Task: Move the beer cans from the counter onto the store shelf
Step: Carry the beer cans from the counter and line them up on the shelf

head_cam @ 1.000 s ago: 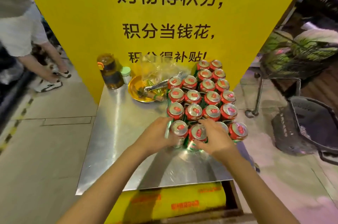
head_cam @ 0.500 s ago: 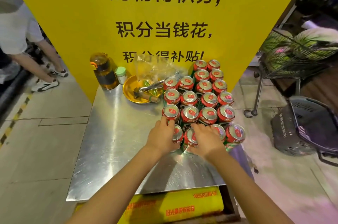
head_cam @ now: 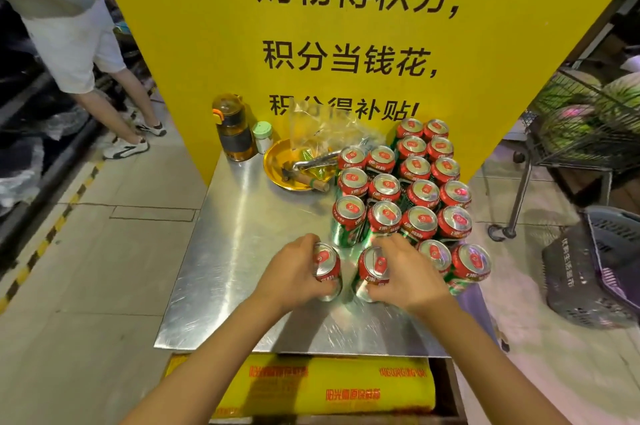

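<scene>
Counter: both hands around cans.

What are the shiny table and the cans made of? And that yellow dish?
Table: looks like brushed steel, silvery with swirly scratch marks and glare. Cans: thin metal, probably aluminium, with shiny silver tops and printed red and green sides. Yellow dish: glossy gold; metal or plastic, hard to tell.

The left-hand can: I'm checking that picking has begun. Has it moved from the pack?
Yes. The left hand has pulled its can leftward, away from the pack.
</scene>
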Motion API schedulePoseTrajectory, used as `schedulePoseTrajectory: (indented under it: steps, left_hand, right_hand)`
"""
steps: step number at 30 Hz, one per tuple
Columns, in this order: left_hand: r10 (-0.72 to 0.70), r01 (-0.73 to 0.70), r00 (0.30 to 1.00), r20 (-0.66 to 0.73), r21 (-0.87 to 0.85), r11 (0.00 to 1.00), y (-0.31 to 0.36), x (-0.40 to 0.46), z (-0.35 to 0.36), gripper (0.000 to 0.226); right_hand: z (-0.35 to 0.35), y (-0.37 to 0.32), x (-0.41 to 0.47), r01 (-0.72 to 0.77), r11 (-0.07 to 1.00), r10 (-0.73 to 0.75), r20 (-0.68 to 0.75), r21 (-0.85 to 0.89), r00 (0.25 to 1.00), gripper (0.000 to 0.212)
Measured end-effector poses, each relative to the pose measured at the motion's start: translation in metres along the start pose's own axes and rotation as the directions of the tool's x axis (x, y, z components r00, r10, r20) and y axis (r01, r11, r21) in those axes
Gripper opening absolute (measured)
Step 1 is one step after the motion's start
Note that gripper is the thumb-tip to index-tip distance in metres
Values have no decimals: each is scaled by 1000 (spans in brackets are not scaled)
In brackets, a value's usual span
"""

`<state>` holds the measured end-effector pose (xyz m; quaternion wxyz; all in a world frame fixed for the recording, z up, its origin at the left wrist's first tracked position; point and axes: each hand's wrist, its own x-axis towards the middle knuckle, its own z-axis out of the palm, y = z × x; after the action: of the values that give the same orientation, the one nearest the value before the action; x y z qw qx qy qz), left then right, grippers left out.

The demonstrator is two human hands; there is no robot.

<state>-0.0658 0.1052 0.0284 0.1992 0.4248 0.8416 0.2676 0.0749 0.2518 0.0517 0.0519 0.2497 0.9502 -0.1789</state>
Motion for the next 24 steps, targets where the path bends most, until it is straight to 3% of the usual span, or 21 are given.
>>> schedulePoseTrajectory:
  steps: [5,12,18,24]
  left_hand:
    - [-159,114,974,-163,-258,959,-28,-63,-57,64]
    - [-369,180,846,-385,-446,877,-94,-185,-148,61]
    - [-548,277,646,-531,-506,817,-182,-318,-220,62]
    - [-671,377,427,-606,-555,742,-267,-458,-289,62]
  right_hand:
    - [-12,-54,-5,99,939,-72,-95,330,993,62]
    - [-7,-196,4,369,842,-371,-75,393,926,60]
    - [35,-365,8,530,746,-579,-2,404,815,68]
    - [94,-551,2,645,590,-750,35,485,660,62]
